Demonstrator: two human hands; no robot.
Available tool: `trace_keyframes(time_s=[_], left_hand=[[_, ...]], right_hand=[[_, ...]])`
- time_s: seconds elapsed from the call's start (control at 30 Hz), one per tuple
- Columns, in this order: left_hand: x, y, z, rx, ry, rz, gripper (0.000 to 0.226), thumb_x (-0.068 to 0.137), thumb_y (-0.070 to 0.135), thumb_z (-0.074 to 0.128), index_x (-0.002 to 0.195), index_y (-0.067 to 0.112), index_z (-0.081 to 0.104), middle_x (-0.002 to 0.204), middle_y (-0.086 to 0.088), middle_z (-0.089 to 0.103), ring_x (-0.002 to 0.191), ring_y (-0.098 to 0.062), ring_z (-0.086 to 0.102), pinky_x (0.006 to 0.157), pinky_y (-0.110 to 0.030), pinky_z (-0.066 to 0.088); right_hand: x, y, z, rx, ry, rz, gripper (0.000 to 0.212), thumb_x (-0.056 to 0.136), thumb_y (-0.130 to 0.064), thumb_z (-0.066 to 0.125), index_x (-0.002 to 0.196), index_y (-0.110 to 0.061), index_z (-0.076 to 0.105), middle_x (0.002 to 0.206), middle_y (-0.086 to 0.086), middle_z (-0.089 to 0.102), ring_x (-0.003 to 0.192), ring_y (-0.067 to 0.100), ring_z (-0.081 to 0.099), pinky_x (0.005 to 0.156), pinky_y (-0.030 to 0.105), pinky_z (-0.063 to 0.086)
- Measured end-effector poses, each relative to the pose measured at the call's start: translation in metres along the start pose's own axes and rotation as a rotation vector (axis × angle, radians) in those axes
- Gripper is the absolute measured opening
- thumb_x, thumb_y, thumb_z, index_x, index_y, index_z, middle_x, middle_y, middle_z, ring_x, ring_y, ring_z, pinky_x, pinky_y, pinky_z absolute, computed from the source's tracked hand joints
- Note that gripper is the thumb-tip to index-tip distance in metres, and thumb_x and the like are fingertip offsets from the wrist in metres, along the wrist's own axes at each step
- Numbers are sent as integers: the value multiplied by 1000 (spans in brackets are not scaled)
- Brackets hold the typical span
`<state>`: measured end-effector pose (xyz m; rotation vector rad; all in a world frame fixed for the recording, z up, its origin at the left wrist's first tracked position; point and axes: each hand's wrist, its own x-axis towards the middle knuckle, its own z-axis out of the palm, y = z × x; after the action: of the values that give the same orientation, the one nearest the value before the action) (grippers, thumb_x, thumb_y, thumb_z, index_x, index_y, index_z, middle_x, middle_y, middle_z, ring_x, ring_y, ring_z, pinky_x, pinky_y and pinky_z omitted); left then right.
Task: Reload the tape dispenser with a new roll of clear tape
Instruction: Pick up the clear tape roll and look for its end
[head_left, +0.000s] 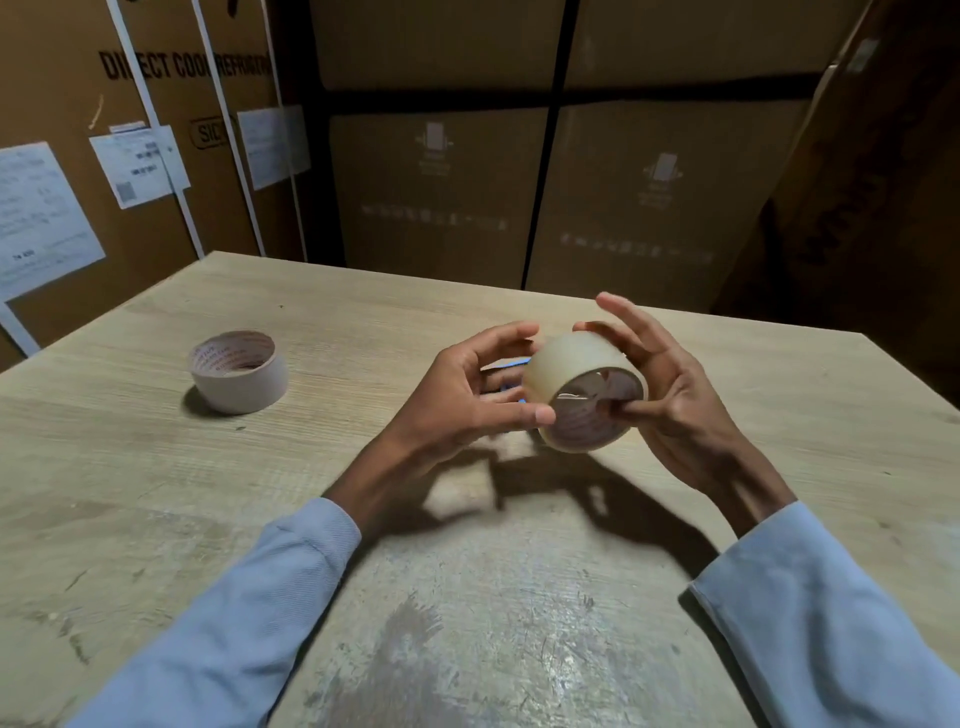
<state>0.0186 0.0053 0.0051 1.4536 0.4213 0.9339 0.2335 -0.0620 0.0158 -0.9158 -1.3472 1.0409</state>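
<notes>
Both hands hold a roll of clear tape (574, 371) in the air above the middle of the wooden table (363, 519). My right hand (670, 395) grips the roll with a finger hooked through its cardboard core. My left hand (467, 395) touches the roll's near rim with its thumb, its fingers curled at the far side. A blue object (511, 364), most likely the tape dispenser, shows in slivers behind my left fingers and is mostly hidden. A second tape roll (239, 371) lies flat on the table to the left, apart from both hands.
Tall cardboard boxes (441, 197) stand close behind the table's far edge, with paper labels (140, 163) and white straps on the ones at the left. A leaning carton (862, 182) stands at the right. The table's near part is scuffed and grey.
</notes>
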Motion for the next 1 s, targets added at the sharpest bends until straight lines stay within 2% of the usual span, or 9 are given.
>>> trace_keyframes(time_s=[0.1, 0.2, 0.3, 0.4, 0.5, 0.63, 0.7, 0.83, 1.0], left_hand=[[-1, -1, 1, 64, -29, 47, 67, 68, -8, 81, 130, 8, 60, 126, -7, 67, 115, -25, 66, 91, -29, 56], [0, 0, 0, 37, -19, 109, 68, 63, -13, 81, 125, 7, 61, 126, -8, 65, 115, -19, 64, 98, -28, 51], [1, 0, -4, 0, -19, 131, 64, 64, -13, 77, 121, 11, 61, 121, -5, 63, 111, -17, 61, 100, -31, 50], [2, -2, -6, 71, -4, 138, 61, 71, -10, 73, 126, 12, 58, 126, 2, 62, 124, -15, 56, 107, -40, 48], [3, -3, -4, 274, 64, 160, 61, 75, 8, 77, 131, 21, 56, 136, 9, 56, 134, -8, 49, 103, -34, 49], [0, -1, 6, 552, 210, 307, 52, 75, 30, 83, 123, 24, 64, 125, 7, 57, 120, -12, 56, 96, -36, 54], [-1, 0, 10, 596, 263, 371, 45, 75, 32, 84, 116, 21, 68, 116, 5, 59, 108, -13, 59, 87, -35, 56], [-1, 0, 13, 652, 324, 483, 34, 77, 31, 84, 105, 15, 73, 103, 3, 63, 93, -11, 64, 72, -32, 58], [-1, -1, 15, 606, 348, 476, 25, 78, 23, 84, 100, 13, 76, 100, -1, 69, 95, -11, 67, 69, -32, 61]], right_hand=[[1, 0, -4, -5, 46, -23, 94, 68, 33, 56, 144, -22, 45, 126, 2, 65, 123, 19, 59, 83, 29, 58], [2, 2, -6, -63, 83, -48, 80, 69, 10, 76, 139, -21, 52, 130, 3, 64, 122, 18, 59, 87, 30, 55], [2, 6, -3, -100, 131, -60, 58, 72, -6, 78, 127, -17, 63, 124, 3, 69, 118, 20, 62, 90, 33, 52], [2, 10, 3, -191, 223, -98, 53, 65, -19, 86, 116, -19, 69, 114, 2, 73, 110, 22, 65, 92, 40, 53], [3, 10, 9, -333, 319, -169, 49, 64, -32, 87, 109, -22, 70, 107, 0, 73, 105, 20, 65, 87, 36, 56], [3, 11, 15, -449, 363, -226, 42, 69, -28, 90, 103, -27, 67, 102, -10, 70, 101, 13, 63, 80, 31, 55], [3, 11, 18, -551, 375, -274, 45, 69, -36, 88, 105, -29, 64, 105, -14, 67, 102, 6, 61, 80, 24, 52], [3, 16, 21, -728, 387, -388, 51, 73, -45, 80, 112, -18, 62, 111, -4, 63, 108, 19, 59, 81, 37, 54], [3, 19, 18, -910, 443, -521, 50, 75, -32, 86, 111, -8, 63, 107, -8, 57, 98, 14, 50, 75, 34, 46]])
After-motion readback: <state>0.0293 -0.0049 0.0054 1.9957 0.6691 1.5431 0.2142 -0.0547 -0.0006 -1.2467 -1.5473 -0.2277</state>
